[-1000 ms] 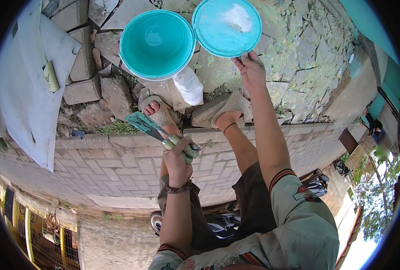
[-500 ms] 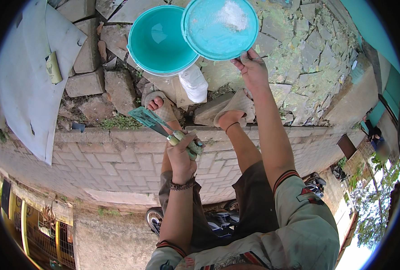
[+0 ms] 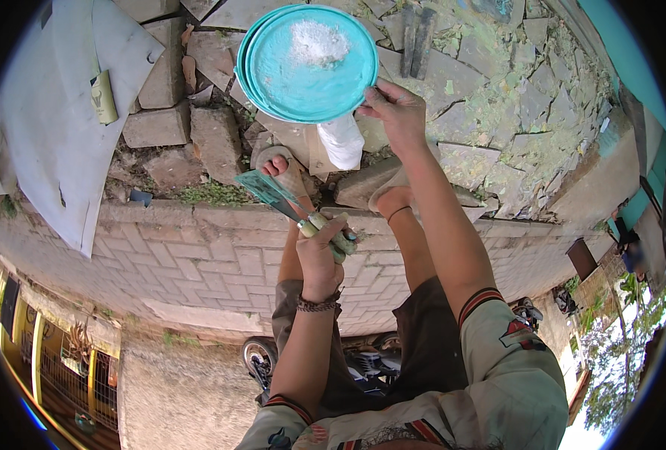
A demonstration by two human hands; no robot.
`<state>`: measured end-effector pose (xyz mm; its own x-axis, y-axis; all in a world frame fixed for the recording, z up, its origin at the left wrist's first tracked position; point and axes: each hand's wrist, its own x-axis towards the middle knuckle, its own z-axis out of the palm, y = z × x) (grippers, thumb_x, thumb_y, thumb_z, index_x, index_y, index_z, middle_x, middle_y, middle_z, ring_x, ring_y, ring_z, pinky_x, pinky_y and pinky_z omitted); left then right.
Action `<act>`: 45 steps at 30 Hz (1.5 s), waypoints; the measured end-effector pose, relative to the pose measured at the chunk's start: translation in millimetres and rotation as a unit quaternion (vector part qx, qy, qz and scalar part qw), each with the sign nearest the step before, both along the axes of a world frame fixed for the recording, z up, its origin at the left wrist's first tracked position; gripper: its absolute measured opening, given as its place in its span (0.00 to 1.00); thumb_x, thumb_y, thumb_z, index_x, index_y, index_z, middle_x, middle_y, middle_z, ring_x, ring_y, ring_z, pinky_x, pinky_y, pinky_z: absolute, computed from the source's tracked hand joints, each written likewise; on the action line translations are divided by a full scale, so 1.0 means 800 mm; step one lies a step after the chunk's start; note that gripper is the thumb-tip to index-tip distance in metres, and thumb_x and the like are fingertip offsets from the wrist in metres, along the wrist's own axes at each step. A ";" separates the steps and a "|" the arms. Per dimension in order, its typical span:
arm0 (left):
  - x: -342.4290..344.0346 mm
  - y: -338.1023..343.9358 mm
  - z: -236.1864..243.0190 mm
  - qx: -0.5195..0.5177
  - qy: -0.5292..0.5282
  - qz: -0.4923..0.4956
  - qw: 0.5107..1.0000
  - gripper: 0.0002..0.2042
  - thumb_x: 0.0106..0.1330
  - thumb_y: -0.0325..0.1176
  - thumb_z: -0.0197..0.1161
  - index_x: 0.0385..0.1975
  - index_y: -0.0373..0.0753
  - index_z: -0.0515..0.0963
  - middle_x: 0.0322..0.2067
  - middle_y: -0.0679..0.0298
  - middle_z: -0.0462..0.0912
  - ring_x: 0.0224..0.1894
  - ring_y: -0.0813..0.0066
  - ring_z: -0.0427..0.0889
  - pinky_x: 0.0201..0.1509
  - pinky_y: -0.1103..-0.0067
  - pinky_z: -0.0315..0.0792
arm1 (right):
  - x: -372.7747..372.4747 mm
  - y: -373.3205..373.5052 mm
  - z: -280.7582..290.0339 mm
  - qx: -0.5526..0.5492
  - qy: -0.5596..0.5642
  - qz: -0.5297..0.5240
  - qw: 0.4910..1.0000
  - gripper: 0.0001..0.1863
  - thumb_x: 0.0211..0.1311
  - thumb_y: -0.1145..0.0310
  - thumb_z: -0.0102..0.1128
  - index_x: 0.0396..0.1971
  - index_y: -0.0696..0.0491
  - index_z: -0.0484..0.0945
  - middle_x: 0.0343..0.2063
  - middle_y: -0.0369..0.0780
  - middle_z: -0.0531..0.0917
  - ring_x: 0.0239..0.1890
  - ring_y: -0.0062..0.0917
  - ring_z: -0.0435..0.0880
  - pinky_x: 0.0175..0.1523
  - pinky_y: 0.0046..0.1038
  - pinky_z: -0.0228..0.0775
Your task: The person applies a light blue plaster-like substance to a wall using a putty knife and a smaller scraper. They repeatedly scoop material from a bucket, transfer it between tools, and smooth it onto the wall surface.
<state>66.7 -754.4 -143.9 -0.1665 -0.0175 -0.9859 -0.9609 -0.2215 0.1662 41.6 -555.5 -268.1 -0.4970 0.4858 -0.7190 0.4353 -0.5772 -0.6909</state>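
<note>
My right hand [image 3: 399, 114] grips the near right edge of a round teal lid [image 3: 292, 91], thumb on top. A heap of white powder [image 3: 319, 43] lies on the lid's far part. Beneath it is a teal bucket [image 3: 240, 69]; the lid covers its mouth almost wholly, with only a strip of rim showing at the left. Whether the lid rests on the rim I cannot tell. Closer to me, my left hand [image 3: 320, 262] is closed round the pale handles of putty knives [image 3: 269, 193], their teal-smeared blades pointing up and left.
A white bundle [image 3: 340, 142] sits by the bucket's near side. At the left, a pale sheet [image 3: 40, 135] carries a cream cylindrical container [image 3: 103, 97]. Loose stone blocks [image 3: 157, 129] and broken slabs [image 3: 464, 82] surround the bucket. Two dark flat strips [image 3: 418, 41] lie right of it.
My right hand has brought the lid left and slightly nearer, from beside the bucket to over its mouth. My left hand keeps its hold on the putty knives.
</note>
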 end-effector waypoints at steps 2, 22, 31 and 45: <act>-0.001 0.002 0.000 -0.001 0.000 0.001 1.000 0.06 0.55 0.19 0.63 0.25 0.34 0.72 0.19 0.61 0.76 0.19 0.72 0.77 0.24 0.77 0.75 | -0.008 -0.003 0.002 0.038 -0.003 -0.025 0.999 0.15 0.59 0.76 0.63 0.46 0.63 0.78 0.34 0.42 0.84 0.31 0.22 0.84 0.39 0.25 0.83; -0.012 0.004 0.005 0.008 -0.004 0.001 1.000 0.05 0.56 0.20 0.63 0.25 0.34 0.74 0.19 0.62 0.76 0.18 0.72 0.77 0.23 0.77 0.75 | -0.014 -0.021 0.005 0.038 0.001 -0.071 0.997 0.10 0.55 0.79 0.65 0.38 0.65 0.77 0.26 0.43 0.83 0.24 0.21 0.82 0.29 0.21 0.78; -0.005 -0.008 -0.001 0.012 0.005 0.002 1.000 0.06 0.56 0.19 0.63 0.26 0.35 0.72 0.21 0.62 0.76 0.21 0.71 0.77 0.26 0.75 0.76 | -0.016 -0.003 0.007 0.049 -0.050 -0.006 0.998 0.11 0.54 0.73 0.68 0.34 0.63 0.79 0.24 0.41 0.83 0.24 0.19 0.82 0.27 0.19 0.76; -0.014 -0.019 0.000 0.023 0.005 0.001 1.000 0.07 0.54 0.19 0.63 0.31 0.32 0.72 0.22 0.59 0.76 0.23 0.68 0.78 0.27 0.74 0.77 | -0.013 0.002 0.003 0.020 -0.035 -0.009 0.999 0.15 0.59 0.68 0.66 0.40 0.62 0.77 0.32 0.40 0.82 0.33 0.23 0.83 0.35 0.24 0.79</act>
